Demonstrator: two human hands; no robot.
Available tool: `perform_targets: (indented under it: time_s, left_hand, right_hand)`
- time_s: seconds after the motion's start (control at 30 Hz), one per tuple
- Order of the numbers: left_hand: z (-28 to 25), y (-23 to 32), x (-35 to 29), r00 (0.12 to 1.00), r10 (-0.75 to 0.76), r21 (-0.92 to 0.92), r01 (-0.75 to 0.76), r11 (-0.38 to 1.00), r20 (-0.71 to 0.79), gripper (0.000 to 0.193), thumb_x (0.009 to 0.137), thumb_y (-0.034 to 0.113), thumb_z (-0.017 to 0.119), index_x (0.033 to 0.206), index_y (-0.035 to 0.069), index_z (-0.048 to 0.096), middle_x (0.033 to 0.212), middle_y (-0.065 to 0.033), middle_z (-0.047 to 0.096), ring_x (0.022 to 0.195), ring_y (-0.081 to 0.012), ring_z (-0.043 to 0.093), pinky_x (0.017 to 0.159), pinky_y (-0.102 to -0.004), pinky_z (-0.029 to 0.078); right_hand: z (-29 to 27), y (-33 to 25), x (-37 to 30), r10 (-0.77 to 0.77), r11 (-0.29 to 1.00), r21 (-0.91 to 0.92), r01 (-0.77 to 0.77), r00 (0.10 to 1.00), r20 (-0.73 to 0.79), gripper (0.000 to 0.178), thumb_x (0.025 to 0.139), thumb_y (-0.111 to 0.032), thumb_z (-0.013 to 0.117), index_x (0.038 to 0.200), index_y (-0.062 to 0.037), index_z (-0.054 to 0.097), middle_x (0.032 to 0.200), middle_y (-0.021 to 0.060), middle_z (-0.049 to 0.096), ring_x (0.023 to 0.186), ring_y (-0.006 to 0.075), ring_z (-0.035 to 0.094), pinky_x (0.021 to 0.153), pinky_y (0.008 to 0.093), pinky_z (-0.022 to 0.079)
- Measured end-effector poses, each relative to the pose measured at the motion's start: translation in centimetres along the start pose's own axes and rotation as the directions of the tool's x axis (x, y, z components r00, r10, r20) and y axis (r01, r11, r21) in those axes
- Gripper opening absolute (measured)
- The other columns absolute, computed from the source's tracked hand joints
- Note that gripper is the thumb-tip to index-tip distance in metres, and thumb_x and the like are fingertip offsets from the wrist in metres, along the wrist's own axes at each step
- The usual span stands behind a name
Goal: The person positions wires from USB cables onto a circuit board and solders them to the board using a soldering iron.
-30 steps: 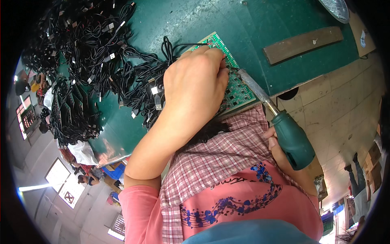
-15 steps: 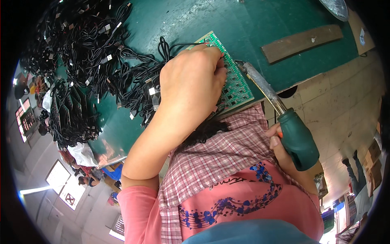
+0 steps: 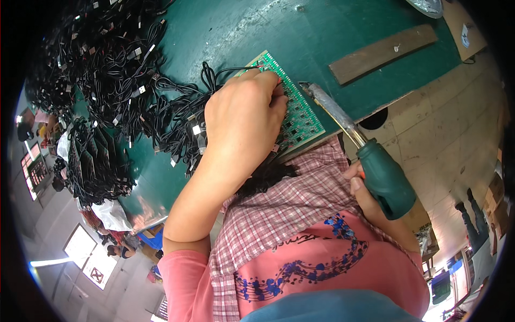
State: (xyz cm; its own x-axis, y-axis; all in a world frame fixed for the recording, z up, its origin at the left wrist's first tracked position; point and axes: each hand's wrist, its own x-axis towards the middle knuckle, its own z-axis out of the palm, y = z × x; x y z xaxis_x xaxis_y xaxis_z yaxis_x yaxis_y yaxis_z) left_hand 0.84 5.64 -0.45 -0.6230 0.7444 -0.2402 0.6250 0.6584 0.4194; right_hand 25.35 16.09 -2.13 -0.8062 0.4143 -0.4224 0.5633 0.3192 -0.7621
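Note:
A green circuit board [image 3: 304, 122] with rows of small parts lies near the table's front edge. My left hand [image 3: 244, 110] reaches over it, fingers pinched at its upper right part. A bit of red wire shows at the fingertips, apparently the end of a black cable [image 3: 206, 72]; the grip itself is mostly hidden. My right hand [image 3: 358, 182] is closed around the dark green handle of a soldering iron [image 3: 387, 180]. The iron's tip points toward the board's right edge, just apart from it.
Heaps of black cables with metal plugs [image 3: 115, 70] cover the left of the green table [image 3: 257, 27]. A flat brown bar [image 3: 383, 53] lies at the right. Behind it are a cardboard piece [image 3: 468, 32] and a silvery dish [image 3: 429, 6]. A checked apron [image 3: 300, 185] meets the table edge.
The whole view has shifted and turned slightly. Both hands, the board and the soldering iron keep nearly the same places relative to one another.

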Motion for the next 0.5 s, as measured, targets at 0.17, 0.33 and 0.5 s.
perform_targets:
  time_s: [0.17, 0.33, 0.5]
  left_hand:
    - [0.1, -0.1, -0.1, 1.000, 0.001, 0.012, -0.001, 1.000, -0.004, 0.011, 0.079, 0.013, 0.068, 0.083, 0.002, 0.067, 0.085, -0.0141, 0.067, 0.084, -0.0347, 0.064, 0.073, -0.0453, 0.050]
    - [0.6, -0.5, 0.2, 1.000, -0.003, 0.010, 0.003, 1.000, 0.010, 0.012, 0.079, 0.013, 0.068, 0.084, 0.003, 0.067, 0.085, -0.0140, 0.067, 0.085, -0.0349, 0.064, 0.073, -0.0452, 0.050]
    - [0.5, -0.5, 0.3, 1.000, -0.005, 0.003, 0.005, 1.000, 0.007, 0.012, 0.079, 0.014, 0.068, 0.085, 0.003, 0.066, 0.086, -0.0140, 0.067, 0.086, -0.0351, 0.064, 0.072, -0.0453, 0.050]
  right_hand:
    - [0.3, 0.3, 0.1, 0.016, 0.990, 0.137, -0.018, 1.000, 0.010, 0.023, 0.072, -0.007, 0.076, 0.094, -0.0112, 0.071, 0.091, 0.0054, 0.068, 0.080, 0.0244, 0.065, 0.068, 0.0348, 0.054]
    - [0.9, 1.0, 0.4, -0.037, 0.998, 0.043, 0.038, 0.999, -0.027, 0.023, 0.072, -0.007, 0.077, 0.094, -0.0109, 0.071, 0.092, 0.0063, 0.066, 0.078, 0.0245, 0.065, 0.066, 0.0351, 0.054]
    - [1.7, 1.9, 0.1, -0.080, 0.996, 0.023, 0.083, 0.992, -0.100, 0.022, 0.071, -0.007, 0.077, 0.092, -0.0105, 0.070, 0.091, 0.0072, 0.064, 0.074, 0.0247, 0.064, 0.060, 0.0343, 0.052]
